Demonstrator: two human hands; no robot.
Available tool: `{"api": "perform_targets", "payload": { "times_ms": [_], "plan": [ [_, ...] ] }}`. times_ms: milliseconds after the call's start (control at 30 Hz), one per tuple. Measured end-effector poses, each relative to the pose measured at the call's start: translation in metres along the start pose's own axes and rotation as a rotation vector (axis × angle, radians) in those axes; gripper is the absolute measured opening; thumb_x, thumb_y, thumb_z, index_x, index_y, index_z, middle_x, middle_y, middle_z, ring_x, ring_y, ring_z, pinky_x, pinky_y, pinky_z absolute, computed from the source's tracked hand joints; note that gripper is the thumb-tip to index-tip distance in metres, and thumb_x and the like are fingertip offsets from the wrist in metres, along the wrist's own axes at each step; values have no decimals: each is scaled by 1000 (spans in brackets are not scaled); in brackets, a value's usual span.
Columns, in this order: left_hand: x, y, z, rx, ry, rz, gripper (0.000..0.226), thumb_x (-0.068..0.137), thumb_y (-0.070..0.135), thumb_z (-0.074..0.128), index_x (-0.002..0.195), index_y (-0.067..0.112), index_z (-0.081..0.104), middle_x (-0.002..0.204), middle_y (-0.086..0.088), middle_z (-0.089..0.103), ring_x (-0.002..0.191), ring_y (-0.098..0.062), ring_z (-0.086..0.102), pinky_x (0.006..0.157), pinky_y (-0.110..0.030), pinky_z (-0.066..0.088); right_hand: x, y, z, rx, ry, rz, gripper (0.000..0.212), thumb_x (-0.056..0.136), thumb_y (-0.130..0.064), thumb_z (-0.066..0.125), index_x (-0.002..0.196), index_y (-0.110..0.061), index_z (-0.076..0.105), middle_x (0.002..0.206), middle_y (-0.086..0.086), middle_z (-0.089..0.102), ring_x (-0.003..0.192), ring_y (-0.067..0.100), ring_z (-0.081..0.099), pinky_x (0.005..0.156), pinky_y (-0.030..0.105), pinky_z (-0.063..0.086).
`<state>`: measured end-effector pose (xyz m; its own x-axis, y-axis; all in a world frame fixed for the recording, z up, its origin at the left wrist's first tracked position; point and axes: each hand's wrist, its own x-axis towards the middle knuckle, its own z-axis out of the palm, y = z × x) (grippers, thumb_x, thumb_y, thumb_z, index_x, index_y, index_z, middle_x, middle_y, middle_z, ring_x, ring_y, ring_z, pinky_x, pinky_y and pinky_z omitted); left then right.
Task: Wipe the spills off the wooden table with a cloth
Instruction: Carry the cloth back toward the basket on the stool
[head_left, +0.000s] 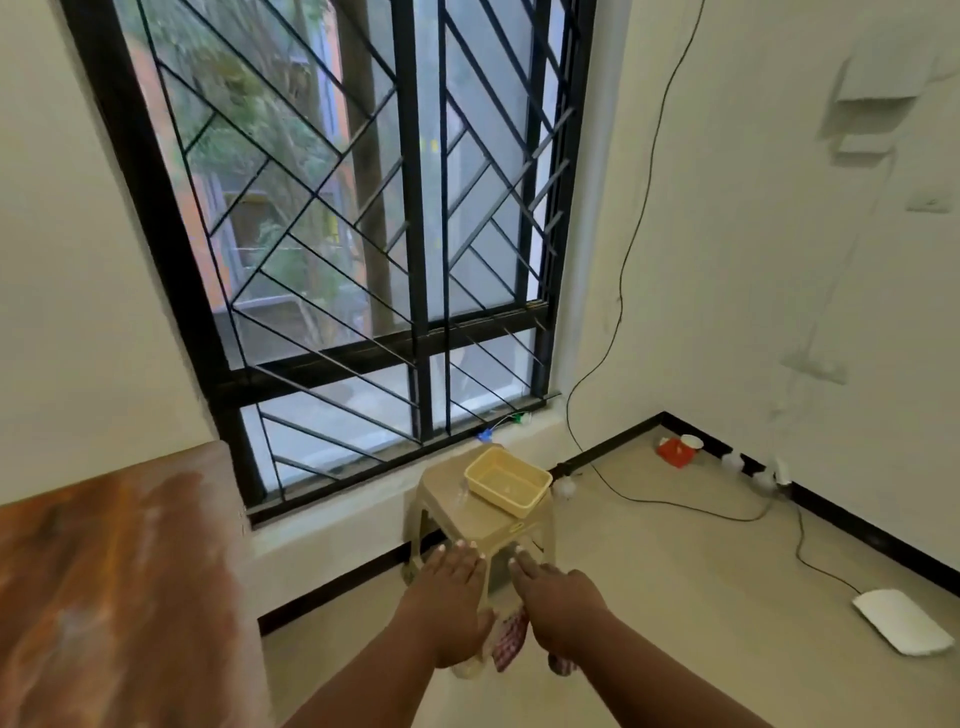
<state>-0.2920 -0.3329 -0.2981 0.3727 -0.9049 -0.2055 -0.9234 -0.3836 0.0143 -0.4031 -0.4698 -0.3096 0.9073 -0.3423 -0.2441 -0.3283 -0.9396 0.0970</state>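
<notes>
Below, a red-and-white checked cloth (508, 640) hangs between the left hand (453, 582) and right hand (551, 587), whose fingers reach forward, straight; I cannot tell whether either grips it. Soft and light, probably; bunch it mid-fabric. The streaked brown wooden table (114, 587) waits left.

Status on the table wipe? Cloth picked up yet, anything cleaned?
Done: nothing visibly. The wooden table shows pale smears. In hand: left hand and right hand stretch flat-fingered toward the stool; a checkered cloth shows below them, grip unclear. Left: bring it over, wipe.
</notes>
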Motion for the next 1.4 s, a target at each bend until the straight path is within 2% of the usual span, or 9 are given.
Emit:
{"api": "perform_targets", "payload": {
  "times_ms": [67,433,533,733,867,967,1067,1233,1400],
  "plan": [
    [24,-1,2,-15,-11,-4,70,99,49,24,152,11,-1,161,-10,-4,147,-23,-10,114,-36,-13,22,17,1,4,-33,6,115,68,-16,84,154,-14,7,162,4,5,140,27,29,101,44,37],
    [188,-66,28,14,-110,52,114,68,91,19,152,16,2,161,-9,6,147,-25,-5,107,-47,-24,167,84,9,139,-108,68,84,85,-14,63,152,-16,13,158,4,18,134,28,37,97,45,42],
    [237,-91,22,49,-110,70,118,66,92,25,152,15,2,161,-9,7,147,-27,-4,109,-50,-21,209,99,2,178,-118,118,79,89,-18,57,153,-18,10,157,4,23,130,28,43,97,44,44],
    [306,-130,15,46,-112,18,103,78,78,39,152,14,5,160,-11,13,147,-28,2,115,-53,-13,279,123,0,261,-110,132,69,94,-25,48,153,-24,13,147,3,42,119,26,54,92,41,48],
    [354,-152,23,30,-167,-41,83,87,64,40,150,15,17,151,-10,36,142,-29,22,117,-52,-4,331,142,10,340,-123,110,68,92,-17,45,153,-26,16,144,3,45,120,27,54,90,38,46],
    [393,-166,25,-3,-206,-116,56,92,53,38,140,26,39,134,-6,56,127,-27,46,111,-48,19,365,156,19,444,-112,88,67,91,-13,44,153,-27,20,144,2,46,123,25,51,92,36,45],
    [436,-178,31,-118,-242,-220,42,93,47,38,132,37,48,130,3,59,119,-21,54,93,-39,41,399,175,39,548,-117,63,59,92,-15,45,148,-24,30,139,2,49,122,23,51,91,34,44],
    [506,-187,57,-260,-295,-320,45,94,46,35,140,48,36,143,8,49,133,-18,42,102,-39,36,443,208,82,664,-203,100,46,89,-15,45,134,-21,41,125,6,51,109,28,57,83,35,49],
    [543,-189,83,-354,-313,-336,41,93,43,37,133,49,44,135,3,57,122,-20,53,96,-37,44,453,228,115,670,-214,148,27,98,-26,42,124,-20,45,118,3,53,98,24,61,75,36,50]
  ]
}}
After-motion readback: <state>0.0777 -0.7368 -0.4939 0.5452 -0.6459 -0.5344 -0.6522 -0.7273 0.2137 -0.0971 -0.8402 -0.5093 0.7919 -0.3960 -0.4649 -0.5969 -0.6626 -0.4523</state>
